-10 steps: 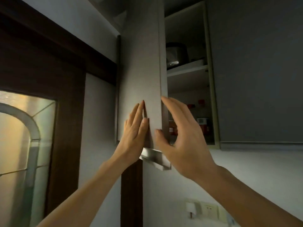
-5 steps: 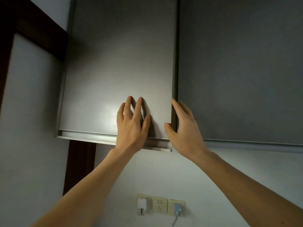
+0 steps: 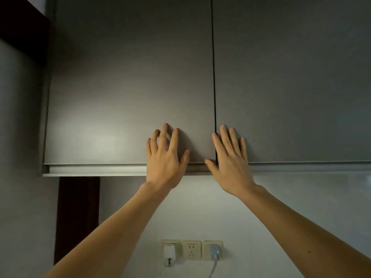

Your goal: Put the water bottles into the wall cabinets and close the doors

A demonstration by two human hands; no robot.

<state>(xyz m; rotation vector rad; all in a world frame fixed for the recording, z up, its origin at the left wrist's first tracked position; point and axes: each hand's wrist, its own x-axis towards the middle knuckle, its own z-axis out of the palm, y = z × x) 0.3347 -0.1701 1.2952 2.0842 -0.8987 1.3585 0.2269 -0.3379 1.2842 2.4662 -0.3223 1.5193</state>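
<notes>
Hands flat on the 2 doors, left hand (image 3: pixel 163 160) on left door (image 3: pixel 128 93), right hand (image 3: pixel 230 163) on right door (image 3: pixel 291 87), fingers straight, gripping nothing. Seam (image 3: pixel 214 77) mid-frame looks shut tight. Bottles not visible, presumably inside, so probably just pulling both hands straight back.

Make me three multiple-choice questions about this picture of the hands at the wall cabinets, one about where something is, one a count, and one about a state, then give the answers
1. Where does the left hand rest?
A. on the left door, at its lower right corner
B. on the sockets
C. on the wall under the cabinets

2. How many socket plates are on the wall below?
A. one
B. three
C. five

3. What state are the two doors in?
A. both shut
B. left one wide open
C. both wide open

Answers:
1 A: its spread fingers lie flat on that door by the centre gap.
2 B: three plates sit in a row, and the outer two have things plugged in.
3 A: both fronts lie flush, with only a thin dark gap between them; the right hand lies flat on the right door.
</notes>
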